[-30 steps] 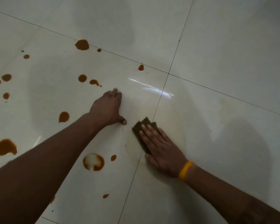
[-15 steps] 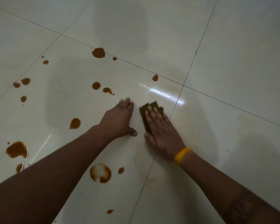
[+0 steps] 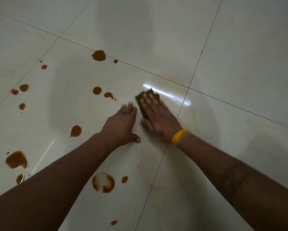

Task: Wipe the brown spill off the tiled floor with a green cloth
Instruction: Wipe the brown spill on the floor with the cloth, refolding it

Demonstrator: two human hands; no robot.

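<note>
My right hand (image 3: 158, 117), with a yellow band at the wrist, presses flat on a dark green cloth (image 3: 140, 99) on the pale tiled floor (image 3: 231, 55). Only the cloth's far edge and left side show past my fingers. My left hand (image 3: 121, 125) lies palm down on the tile just left of it, fingers apart, holding nothing. Brown spill drops are scattered over the left tile: a large blot (image 3: 98, 55) at the far grout line, two small ones (image 3: 97, 90) ahead of my left hand, a ring-shaped stain (image 3: 103, 182) near my left forearm, and a puddle (image 3: 16, 160) at far left.
Dark grout lines cross just right of my right hand (image 3: 188, 87). A wet, shiny streak (image 3: 173, 95) and a faint brownish smear lie beyond the cloth. The tiles to the right and far side carry no drops.
My right hand slid the cloth away from me and to the left, up beside my left hand. The small drop near the far grout line is gone, leaving a faint smear.
</note>
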